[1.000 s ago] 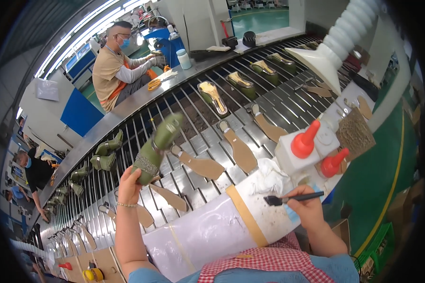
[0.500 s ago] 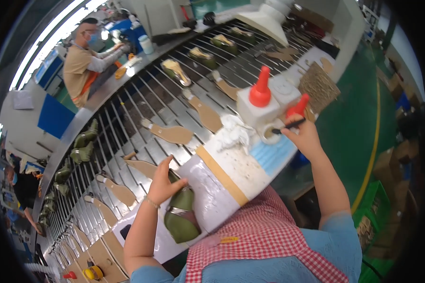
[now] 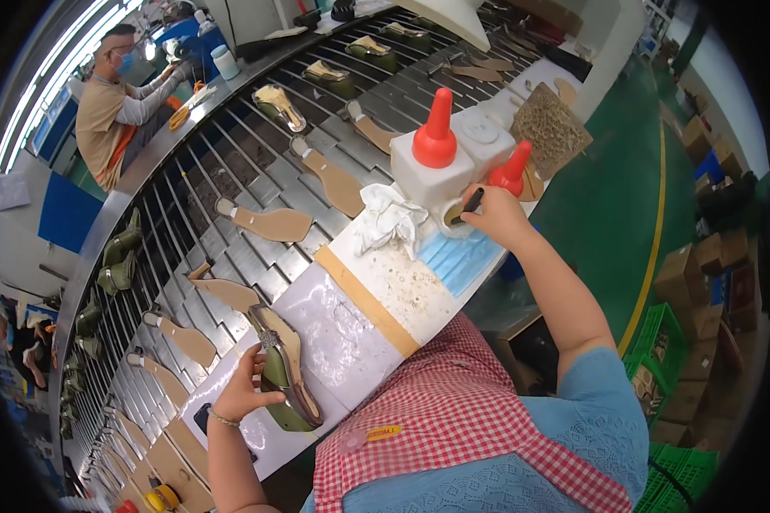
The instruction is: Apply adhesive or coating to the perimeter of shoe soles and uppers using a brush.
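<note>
My left hand grips the side of a shoe upper on a green shoe last, thumb across its near part. The last lies tilted on its side, with a sparkly strap and a tan underside facing right. My right hand pinches a short black-handled brush. Its tip is inside a small white pot with a yellowish inside, so the bristles are hidden. Beside the pot stand a white square bottle with a red cone nozzle and a second red nozzle.
A crumpled white cloth and blue face mask lie on the white board. Past it runs a slatted conveyor with tan insoles and green lasts. A co-worker stands across it. Green crates stand at right.
My left hand has rolled the shoe last over, so its tan underside now shows, and has slid to its left side. The brush stays at the pot, its handle more upright. The whole view has shifted.
</note>
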A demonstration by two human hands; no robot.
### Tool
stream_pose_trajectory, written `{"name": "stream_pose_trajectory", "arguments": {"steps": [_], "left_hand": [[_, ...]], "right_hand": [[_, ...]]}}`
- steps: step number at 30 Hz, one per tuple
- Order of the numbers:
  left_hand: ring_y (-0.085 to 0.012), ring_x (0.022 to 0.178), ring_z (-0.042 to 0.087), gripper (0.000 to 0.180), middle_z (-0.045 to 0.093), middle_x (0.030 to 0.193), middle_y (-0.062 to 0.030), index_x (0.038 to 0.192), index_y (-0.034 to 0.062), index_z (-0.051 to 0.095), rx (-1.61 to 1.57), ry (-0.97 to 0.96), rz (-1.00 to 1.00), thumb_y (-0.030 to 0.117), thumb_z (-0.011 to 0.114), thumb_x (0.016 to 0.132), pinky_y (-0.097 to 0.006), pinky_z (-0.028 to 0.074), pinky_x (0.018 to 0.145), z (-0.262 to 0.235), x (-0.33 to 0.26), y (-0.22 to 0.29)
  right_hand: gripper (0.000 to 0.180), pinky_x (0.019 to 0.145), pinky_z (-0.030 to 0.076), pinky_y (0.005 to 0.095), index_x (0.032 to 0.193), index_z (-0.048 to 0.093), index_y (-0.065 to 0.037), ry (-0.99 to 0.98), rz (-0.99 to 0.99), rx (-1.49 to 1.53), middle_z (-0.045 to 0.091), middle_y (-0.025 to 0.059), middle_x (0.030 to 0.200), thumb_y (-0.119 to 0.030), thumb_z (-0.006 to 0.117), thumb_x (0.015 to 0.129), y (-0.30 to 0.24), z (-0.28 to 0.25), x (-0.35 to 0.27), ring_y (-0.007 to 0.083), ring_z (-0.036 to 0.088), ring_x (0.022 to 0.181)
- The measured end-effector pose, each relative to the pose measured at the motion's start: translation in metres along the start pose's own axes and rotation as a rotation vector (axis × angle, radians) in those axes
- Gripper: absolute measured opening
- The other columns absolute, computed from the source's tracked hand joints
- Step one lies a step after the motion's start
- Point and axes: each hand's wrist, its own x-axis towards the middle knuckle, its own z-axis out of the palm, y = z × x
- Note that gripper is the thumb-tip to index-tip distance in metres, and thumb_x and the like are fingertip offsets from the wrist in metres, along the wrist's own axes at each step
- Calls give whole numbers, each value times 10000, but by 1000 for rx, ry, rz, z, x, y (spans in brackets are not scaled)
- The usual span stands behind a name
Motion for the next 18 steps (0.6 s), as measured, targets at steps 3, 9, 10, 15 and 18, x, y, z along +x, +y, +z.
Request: {"name": "stream_pose_trajectory", "arguments": {"steps": [3,9,10,15,18], "left_hand": [[-266,1078,549,1084,512,1213,-184,1357,-41,318,284,76,-9,337,912,534,-363,498,837,12,5,-5],[-190,976,602,821,615,1072,-136,1238,-58,451,18,-38,-339,384,835,662,-306,482,841,34,18,6],[-190,976,602,821,615,1072,-136,1238,-58,451,14,-31,-341,384,835,662,-306,482,841,35,18,-4],[-199,1020,592,874,616,1108,-72,1254,21,459,-553,-157,100,439,865,603,-343,465,913,47,22,-20],[-215,1060,574,904,586,1156,-85,1265,33,451,-763,-10,235,390,892,562,-366,472,921,45,18,-45]], "right_hand": [[184,713,497,381,850,625,-39,11,-2,32,662,135,798,-91,721,702,-11,-10,-7,303,649,789],[201,713,491,342,858,617,-19,-19,24,204,661,103,830,-78,728,702,3,-6,-9,234,647,799],[202,712,487,325,865,615,-16,-7,55,338,656,82,837,-76,730,710,5,-7,-10,205,641,799],[208,738,486,289,919,612,-49,21,218,780,619,32,867,-89,731,753,24,-11,-20,151,611,822],[226,743,498,300,953,612,-61,-43,464,1150,623,41,888,-145,735,783,25,-9,-26,155,616,843]]}}
